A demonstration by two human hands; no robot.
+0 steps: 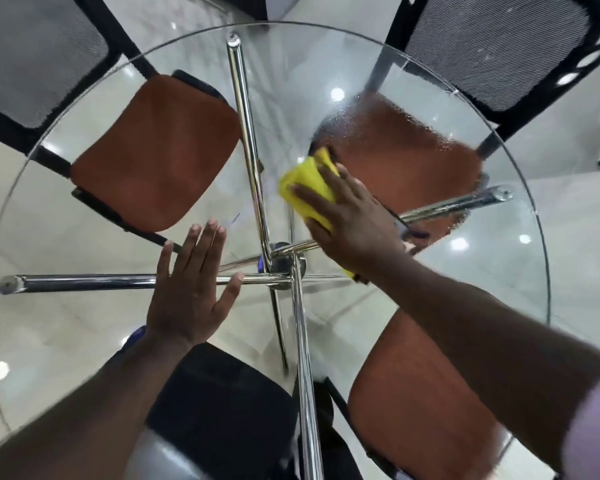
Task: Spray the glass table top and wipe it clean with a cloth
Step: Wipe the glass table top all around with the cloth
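Observation:
A round glass table top (94,306) fills the view, with chrome legs (246,133) crossing under its middle. My right hand (350,220) presses flat on a yellow cloth (307,183) just right of the table's centre. Spray droplets (412,112) cover the glass beyond the cloth, toward the far right. My left hand (191,285) lies flat on the glass left of centre, fingers apart, holding nothing. No spray bottle is in view.
Three chairs with brown seats show through the glass: one at the far left (153,154), one at the far right (412,157), one at the near right (423,410). Black mesh chair backs (492,39) stand beyond the rim. The floor is pale glossy tile.

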